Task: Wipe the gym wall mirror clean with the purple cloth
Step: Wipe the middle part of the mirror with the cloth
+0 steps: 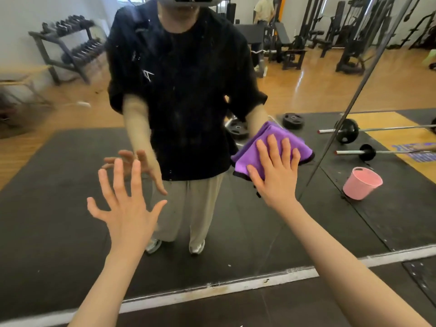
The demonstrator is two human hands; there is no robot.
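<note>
1. Head view: the gym wall mirror (70, 142) fills nearly all we see, running down to a white strip at its foot, and it carries our own reflection with the room behind us. We judge the wiping to be under way and far from finished, since pale specks and smears show plainly on the glass across the dark reflected shirt, above and to the left of where the cloth sits
2. A seam in the glass runs diagonally on the right; we cannot tell how clean the panel beyond it is, nor the blurred far left
3. The purple cloth (257, 147), folded with a dark edge, lies flat against the mirror at about the middle height of the frame, right of centre, pinned between the glass and our palm
4. Our right hand (277, 172) presses the cloth with straight, spread fingers, flat on it and not curled round it
5. Our left hand (128, 205) is spread wide and holds nothing; it is raised near the glass, and we cannot tell whether it touches
6. What is left, in our judgement: the speckled upper area, the stretch in front of the left hand, and the lower band down to the white strip
</note>
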